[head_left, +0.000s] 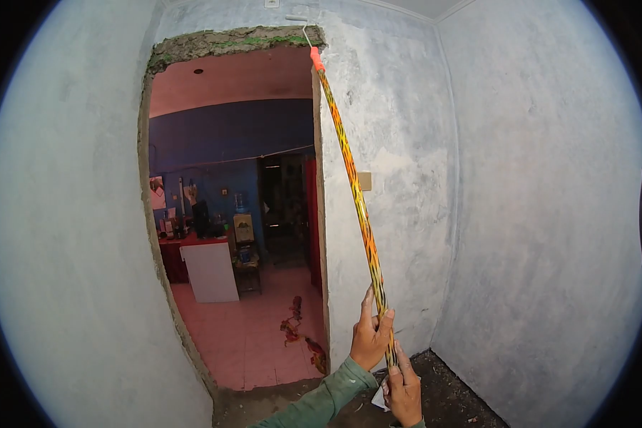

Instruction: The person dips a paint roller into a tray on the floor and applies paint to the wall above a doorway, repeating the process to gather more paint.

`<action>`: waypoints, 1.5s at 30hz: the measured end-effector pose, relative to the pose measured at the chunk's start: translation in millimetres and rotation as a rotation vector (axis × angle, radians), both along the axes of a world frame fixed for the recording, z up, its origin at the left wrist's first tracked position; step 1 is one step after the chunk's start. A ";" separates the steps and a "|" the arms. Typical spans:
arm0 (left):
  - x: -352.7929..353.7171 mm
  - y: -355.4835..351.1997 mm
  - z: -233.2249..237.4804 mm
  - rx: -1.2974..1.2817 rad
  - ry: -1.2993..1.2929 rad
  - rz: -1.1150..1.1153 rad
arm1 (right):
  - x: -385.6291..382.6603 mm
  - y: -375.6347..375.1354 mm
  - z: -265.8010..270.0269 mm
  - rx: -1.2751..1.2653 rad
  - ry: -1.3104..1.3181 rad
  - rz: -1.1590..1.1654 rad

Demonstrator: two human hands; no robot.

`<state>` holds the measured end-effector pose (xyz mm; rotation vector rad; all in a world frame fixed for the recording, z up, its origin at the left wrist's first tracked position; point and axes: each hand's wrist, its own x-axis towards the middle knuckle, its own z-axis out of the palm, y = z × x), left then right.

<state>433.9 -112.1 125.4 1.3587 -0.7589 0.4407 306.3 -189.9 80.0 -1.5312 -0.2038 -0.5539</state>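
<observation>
A long pole [360, 200] with a yellow, orange and black flame pattern slants up and to the left. At its top end are an orange-red handle [317, 59] and a thin bent wire frame. The small paint roller [297, 18] on that frame lies against the wall above the doorway's top right corner. My left hand [371, 339], in a green sleeve, grips the lower pole with its index finger stretched along it. Just below, my right hand [404, 394] is wrapped round the pole's bottom end. A small white piece [380, 396] shows beside my right hand.
The doorway [235, 41] has rough, broken cement edges. Through it stand a white-sided counter [210, 273] and a water dispenser [243, 227]; reddish cloth [296, 329] lies on the tiles. A beige switch plate [364, 180] sits behind the pole. Patchy whitish walls [549, 214] surround me.
</observation>
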 end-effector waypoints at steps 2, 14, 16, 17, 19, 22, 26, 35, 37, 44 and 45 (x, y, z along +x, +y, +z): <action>-5.4 2.6 -1.3 0.022 -0.011 0.010 | 2.7 1.1 -8.3 -0.019 -0.037 -0.007; -2.7 -5.9 -8.7 0.034 -0.040 0.047 | 18.2 -5.5 -8.7 -0.059 -0.025 -0.066; 5.4 -7.8 -2.8 0.036 -0.059 0.057 | 29.1 -8.7 -6.7 -0.080 0.017 -0.070; 8.8 -8.3 -0.5 0.038 -0.075 0.069 | 33.6 -10.1 -7.0 -0.083 0.019 -0.067; 15.5 -10.2 4.8 0.032 -0.099 0.083 | 42.2 -12.4 -7.1 -0.062 -0.008 -0.071; 24.0 -8.7 14.5 0.051 -0.122 0.103 | 53.6 -12.0 1.2 -0.077 -0.049 -0.086; 36.5 -8.3 28.2 0.082 -0.124 0.123 | 56.8 -9.6 22.8 -0.114 0.004 -0.103; 68.4 -10.6 63.9 0.122 -0.203 0.205 | 88.3 -8.3 54.4 -0.101 -0.110 -0.114; 70.1 -8.4 77.6 0.178 -0.179 0.236 | 95.8 -10.3 62.5 -0.100 -0.141 -0.093; 83.8 -9.2 118.2 0.237 -0.192 0.314 | 103.5 -11.3 103.5 -0.091 -0.120 -0.067; 87.2 -10.5 122.8 0.237 -0.192 0.315 | 105.9 -11.8 108.0 -0.095 -0.131 -0.067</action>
